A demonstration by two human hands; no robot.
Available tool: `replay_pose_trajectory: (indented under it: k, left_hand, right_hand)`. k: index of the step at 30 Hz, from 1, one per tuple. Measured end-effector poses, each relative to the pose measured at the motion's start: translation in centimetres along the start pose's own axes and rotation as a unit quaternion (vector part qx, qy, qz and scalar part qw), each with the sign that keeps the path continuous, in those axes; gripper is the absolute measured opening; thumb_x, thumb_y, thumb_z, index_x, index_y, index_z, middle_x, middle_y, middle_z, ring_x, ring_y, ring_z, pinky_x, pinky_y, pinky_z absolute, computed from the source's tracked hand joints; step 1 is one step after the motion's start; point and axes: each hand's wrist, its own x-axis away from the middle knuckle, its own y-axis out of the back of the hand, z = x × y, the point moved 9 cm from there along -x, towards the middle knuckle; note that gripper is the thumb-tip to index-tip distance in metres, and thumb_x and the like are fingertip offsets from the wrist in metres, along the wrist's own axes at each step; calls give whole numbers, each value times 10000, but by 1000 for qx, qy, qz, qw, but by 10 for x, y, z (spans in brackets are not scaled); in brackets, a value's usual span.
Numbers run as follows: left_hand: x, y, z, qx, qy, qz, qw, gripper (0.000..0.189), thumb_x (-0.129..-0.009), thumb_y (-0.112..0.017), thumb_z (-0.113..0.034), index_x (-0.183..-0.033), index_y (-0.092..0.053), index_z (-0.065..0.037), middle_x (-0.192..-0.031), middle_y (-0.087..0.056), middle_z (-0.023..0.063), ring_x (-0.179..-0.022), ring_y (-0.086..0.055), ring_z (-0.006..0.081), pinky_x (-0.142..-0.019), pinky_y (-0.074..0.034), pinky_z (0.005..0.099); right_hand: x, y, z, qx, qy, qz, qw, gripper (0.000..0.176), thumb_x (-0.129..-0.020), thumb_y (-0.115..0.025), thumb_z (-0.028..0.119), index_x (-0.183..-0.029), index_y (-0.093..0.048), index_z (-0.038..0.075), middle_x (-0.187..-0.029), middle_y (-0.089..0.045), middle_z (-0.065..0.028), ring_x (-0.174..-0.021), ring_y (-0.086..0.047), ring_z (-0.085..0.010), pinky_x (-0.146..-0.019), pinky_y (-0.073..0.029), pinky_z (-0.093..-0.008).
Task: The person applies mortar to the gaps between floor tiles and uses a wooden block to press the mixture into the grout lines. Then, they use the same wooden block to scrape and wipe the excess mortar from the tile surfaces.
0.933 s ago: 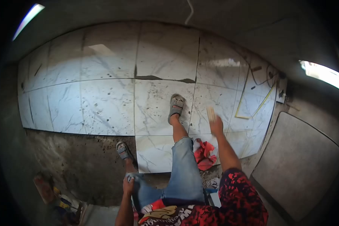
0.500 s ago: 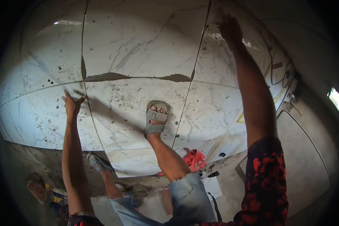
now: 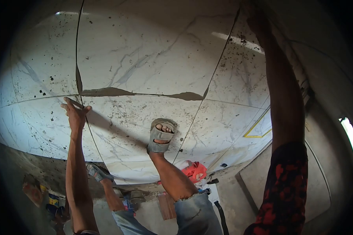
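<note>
My left hand [image 3: 76, 113] rests on or just over the marbled floor tiles [image 3: 145, 47], its fingers apart and nothing in them, close to a corner where joints meet. Grey mortar [image 3: 108, 92] shows along the joint at the near edge of the large tile. At the upper right, my right hand [image 3: 258, 21] reaches to the far side of that tile. It is dark and blurred there, so its fingers and anything in them cannot be made out.
My sandalled foot [image 3: 162, 135] stands on the near tile, the other sandal [image 3: 100, 172] lower left. Red plastic [image 3: 194, 171] lies by the near edge. A yellow-edged square [image 3: 253, 136] is at the right. A brown block [image 3: 167, 205] sits below.
My left hand appears slightly lower in view. My right hand has moved right and a little upward. The tiles and my foot show lower as the view shifts.
</note>
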Motion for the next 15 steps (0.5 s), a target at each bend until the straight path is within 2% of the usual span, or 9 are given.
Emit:
replay_pose_trajectory:
  k: [2,4,6,7,9,11,13,15]
  left_hand:
    - [3,4,-4,-7,-10,-6,1000,1135,-665,-811,-299,-1462,-43,-45,-1417,-31,423,-1265,-181,612,-1055,-270,536]
    - [8,6,-12,1,38,26,999,1134,-668,-810,-286,-1461,-38,-42,-1415,-30,426,-1263,-177,617,-1067,-249,536]
    - [9,3,-10,-4,30,28,999,1135,-669,-810,-283,-1460,-34,-39,-1412,-31,429,-1260,-176,621,-1074,-234,534]
    - [8,2,-10,-5,25,23,999,1135,-670,-810,-279,-1459,-31,-37,-1409,-31,433,-1257,-175,625,-1081,-220,533]
    - [9,0,-6,1,18,23,1000,1136,-671,-809,-278,-1458,-28,-31,-1403,-33,440,-1260,-176,621,-1085,-207,536]
    - [9,-1,-7,8,8,21,1000,1137,-671,-809,-277,-1456,-26,-25,-1398,-36,446,-1262,-178,616,-1089,-194,538]
    - [10,0,-9,0,4,19,1000,1130,-674,-806,-270,-1453,-28,-17,-1392,-44,452,-1270,-185,603,-1088,-188,543]
    - [8,4,-18,3,4,17,1000,1127,-675,-805,-265,-1449,-29,-3,-1390,-48,454,-1279,-181,593,-1088,-181,549]
  right_hand:
    - [-3,-1,-3,-15,15,8,1000,585,-801,-490,-39,-1370,-364,12,-1370,-405,-224,-1194,-466,-352,-917,-430,-436]
    - [-5,0,-6,-28,28,15,999,591,-791,-492,-57,-1365,-369,6,-1363,-411,-228,-1188,-470,-354,-913,-432,-426]
    - [10,25,16,-150,112,-8,982,608,-774,-487,-83,-1365,-368,-6,-1347,-421,-243,-1186,-471,-358,-899,-437,-407]
    - [18,32,24,-149,112,-10,982,608,-774,-487,-83,-1365,-368,-6,-1347,-421,-243,-1186,-471,-358,-899,-437,-407]
    - [40,16,12,-88,-42,96,991,523,-762,-479,-87,-1281,-442,-31,-1283,-469,-247,-1151,-489,-371,-881,-445,-414]
    - [10,-46,-2,21,161,63,985,445,-809,-483,39,-1247,-530,103,-1152,-580,-204,-1083,-549,-324,-914,-456,-427]
    - [61,-55,8,-9,174,143,974,451,-798,-482,-9,-1243,-527,48,-1102,-599,-204,-1044,-572,-315,-907,-459,-430]
    - [133,-70,25,82,345,119,927,361,-842,-439,23,-1185,-549,-5,-1049,-610,-217,-985,-596,-330,-869,-463,-441]
